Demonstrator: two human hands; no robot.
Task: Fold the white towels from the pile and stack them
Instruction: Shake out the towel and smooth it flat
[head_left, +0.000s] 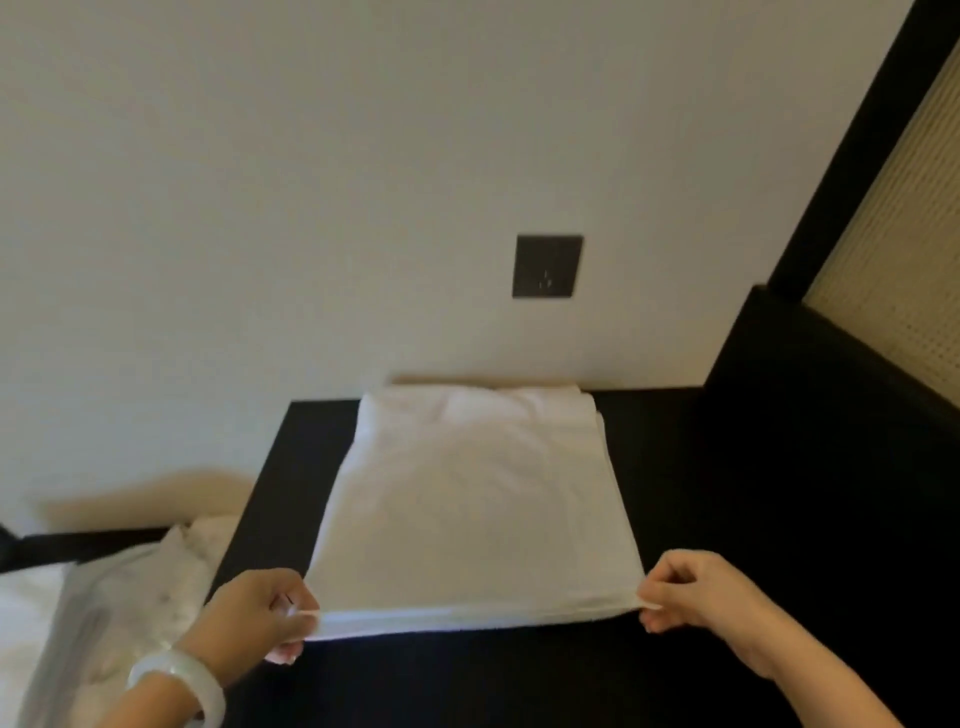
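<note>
Both hands, left (260, 608) and right (696, 592), each pinching a near corner of the white towel (467, 509).

Two hands are in view: the left hand (260, 608) and the right hand (691, 592). One white towel (467, 509) lies on one dark worktop (675, 493); its layers cannot be counted. One pile (171, 566) of white cloth sits at the left, number of pieces unclear. One pale bangle (179, 675). One dark socket plate (547, 266).
</note>
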